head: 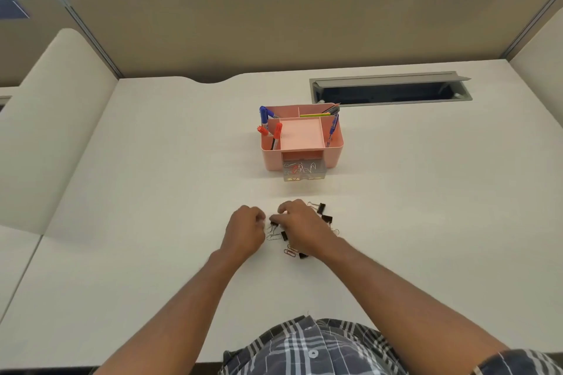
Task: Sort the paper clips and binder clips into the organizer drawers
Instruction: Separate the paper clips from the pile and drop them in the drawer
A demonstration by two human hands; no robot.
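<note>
Pink plastic makes up the organizer (333, 149) sitting farther back on the white desk (152, 192). Its little clear drawer (304, 169) is pulled out at the front, and some paper clips are already inside, so I think it is open to take more.

Right in front of me is the messy pile. Black binder clips (326, 218) and thin wire paper clips (291, 251) lie mixed up together, well apart from the organizer.

My left hand (245, 230) is curled up at the left edge of the pile. I cannot tell if it has anything inside. My right hand (300, 224) rests on top of the pile with its fingertips bent down at a binder clip. I cannot tell if they have hold of it.

I think I am picking pieces out by kind, so each kind goes in its own drawer.
</note>
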